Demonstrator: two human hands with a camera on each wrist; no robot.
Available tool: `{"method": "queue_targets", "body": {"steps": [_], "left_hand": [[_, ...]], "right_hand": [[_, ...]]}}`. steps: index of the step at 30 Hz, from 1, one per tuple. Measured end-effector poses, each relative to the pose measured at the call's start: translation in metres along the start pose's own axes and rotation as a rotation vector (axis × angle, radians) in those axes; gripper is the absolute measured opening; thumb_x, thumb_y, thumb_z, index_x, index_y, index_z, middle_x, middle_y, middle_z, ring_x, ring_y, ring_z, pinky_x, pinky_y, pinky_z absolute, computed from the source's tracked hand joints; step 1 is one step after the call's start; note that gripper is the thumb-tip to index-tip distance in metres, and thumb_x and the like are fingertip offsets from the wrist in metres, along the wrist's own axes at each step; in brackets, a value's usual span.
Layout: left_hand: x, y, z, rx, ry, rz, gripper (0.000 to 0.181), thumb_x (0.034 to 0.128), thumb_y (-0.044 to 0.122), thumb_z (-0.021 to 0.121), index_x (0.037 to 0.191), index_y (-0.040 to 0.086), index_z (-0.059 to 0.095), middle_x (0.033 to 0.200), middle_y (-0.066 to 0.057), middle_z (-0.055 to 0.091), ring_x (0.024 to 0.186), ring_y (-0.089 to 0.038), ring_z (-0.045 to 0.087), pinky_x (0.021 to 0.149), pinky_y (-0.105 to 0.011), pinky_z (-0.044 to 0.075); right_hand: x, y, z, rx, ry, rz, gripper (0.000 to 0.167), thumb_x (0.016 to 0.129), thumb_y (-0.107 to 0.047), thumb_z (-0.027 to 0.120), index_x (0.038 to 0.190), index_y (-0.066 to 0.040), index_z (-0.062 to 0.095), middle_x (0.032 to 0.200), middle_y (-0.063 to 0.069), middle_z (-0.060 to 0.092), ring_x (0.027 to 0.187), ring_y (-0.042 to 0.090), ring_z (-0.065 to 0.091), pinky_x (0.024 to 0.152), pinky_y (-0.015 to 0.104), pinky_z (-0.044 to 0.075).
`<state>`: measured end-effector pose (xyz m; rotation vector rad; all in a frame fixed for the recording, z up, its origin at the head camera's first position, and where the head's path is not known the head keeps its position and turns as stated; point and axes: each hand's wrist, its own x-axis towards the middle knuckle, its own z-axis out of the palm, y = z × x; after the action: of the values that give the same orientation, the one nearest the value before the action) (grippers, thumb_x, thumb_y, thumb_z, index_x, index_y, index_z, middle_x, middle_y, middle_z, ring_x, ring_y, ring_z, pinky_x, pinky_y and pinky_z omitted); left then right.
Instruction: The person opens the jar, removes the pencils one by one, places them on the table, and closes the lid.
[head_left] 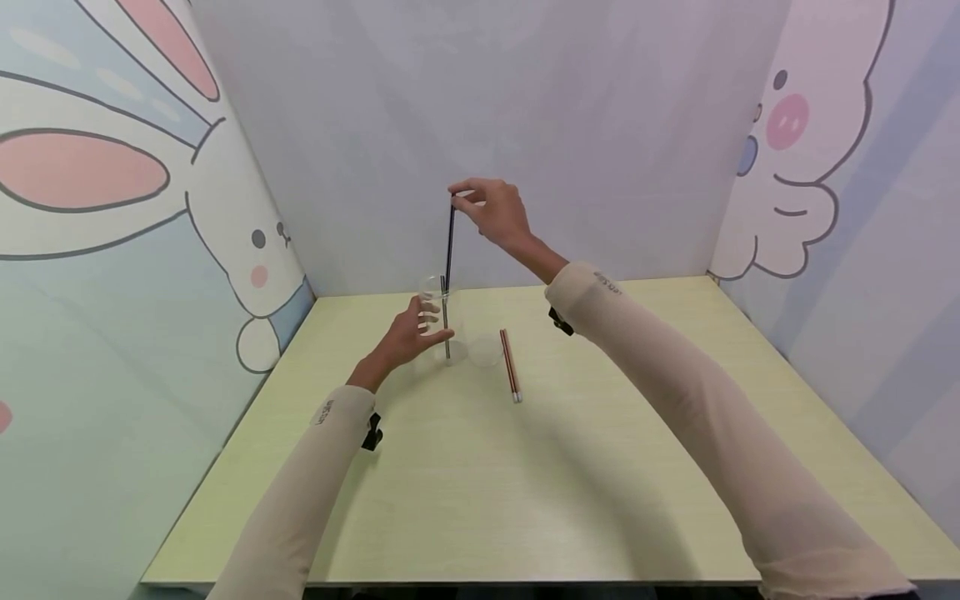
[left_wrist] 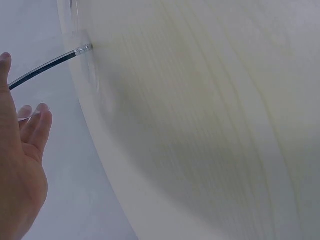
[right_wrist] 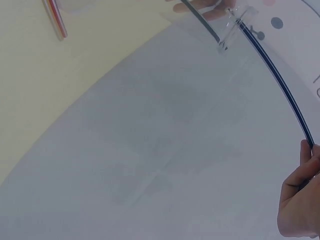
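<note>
A clear cylindrical container (head_left: 455, 315) stands upright on the table, with my left hand (head_left: 408, 335) curved round its side. One dark stick (head_left: 446, 312) leans inside it. My right hand (head_left: 498, 212) pinches the top of another dark stick (head_left: 450, 242) above the container, its lower end at the rim. In the left wrist view my left hand (left_wrist: 22, 160) is beside a dark stick (left_wrist: 45, 67). The right wrist view shows my right hand (right_wrist: 301, 195) holding the dark stick (right_wrist: 280, 80), whose far end is at the clear rim (right_wrist: 235, 27).
Red-brown sticks (head_left: 511, 367) lie on the table (head_left: 465, 492) right of the container. A clear round piece (head_left: 486, 350) lies between them and the container. Walls with cartoon figures border the table at the left and right, and a plain wall stands behind.
</note>
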<state>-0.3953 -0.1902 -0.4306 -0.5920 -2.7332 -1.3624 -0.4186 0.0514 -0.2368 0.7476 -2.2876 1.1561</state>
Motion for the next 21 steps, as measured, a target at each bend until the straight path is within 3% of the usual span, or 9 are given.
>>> {"method": "queue_targets", "body": {"steps": [7, 15, 21], "left_hand": [[0.000, -0.001, -0.002, 0.008, 0.002, 0.012, 0.075, 0.0935, 0.039, 0.080, 0.144, 0.006, 0.034, 0.147, -0.017, 0.051, 0.136, -0.041, 0.054, 0.113, -0.051, 0.047], [0.000, -0.003, -0.005, 0.009, 0.014, 0.016, 0.072, 0.0935, 0.035, 0.080, 0.141, 0.006, 0.035, 0.147, -0.020, 0.051, 0.135, -0.038, 0.055, 0.113, -0.050, 0.048], [-0.002, -0.002, -0.005, -0.001, 0.009, 0.003, 0.076, 0.0928, 0.039, 0.080, 0.143, 0.005, 0.035, 0.145, -0.017, 0.052, 0.136, -0.043, 0.054, 0.113, -0.052, 0.047]], "right_hand": [[0.008, -0.003, -0.010, 0.023, 0.045, 0.004, 0.026, 0.104, -0.027, 0.067, 0.128, -0.021, 0.075, 0.117, 0.008, 0.077, 0.060, 0.032, 0.065, 0.051, 0.028, 0.050], [0.014, 0.001, -0.023, 0.005, 0.080, -0.002, 0.026, 0.104, -0.027, 0.068, 0.128, -0.021, 0.075, 0.117, 0.006, 0.077, 0.063, 0.013, 0.065, 0.052, 0.027, 0.052], [0.007, 0.024, -0.036, -0.054, 0.062, 0.022, 0.028, 0.105, -0.029, 0.066, 0.131, -0.022, 0.074, 0.122, 0.003, 0.076, 0.065, 0.014, 0.066, 0.053, 0.026, 0.053]]}}
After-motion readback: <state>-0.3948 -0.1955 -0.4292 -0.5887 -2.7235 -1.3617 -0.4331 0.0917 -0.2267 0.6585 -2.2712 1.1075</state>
